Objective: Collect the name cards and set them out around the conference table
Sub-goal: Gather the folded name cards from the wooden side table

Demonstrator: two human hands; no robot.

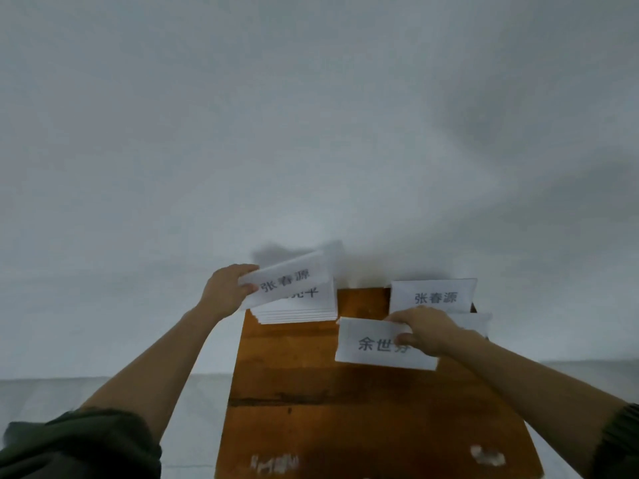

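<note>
A small brown wooden table [311, 392] stands against a white wall. At its far left corner lies a stack of white name cards [304, 311]. My left hand [228, 288] pinches the left edge of the top card [290, 278], lifted and tilted above the stack. My right hand [427, 328] grips a white card [370, 344] with dark characters, held just over the table's right side. Another printed card [435, 295] lies at the far right corner, and a further white sheet [479, 323] shows behind my right hand.
The white wall [311, 133] rises directly behind the table. Pale floor [103, 392] shows on both sides. Two whitish scuff marks [487, 456] sit near the table's front edge.
</note>
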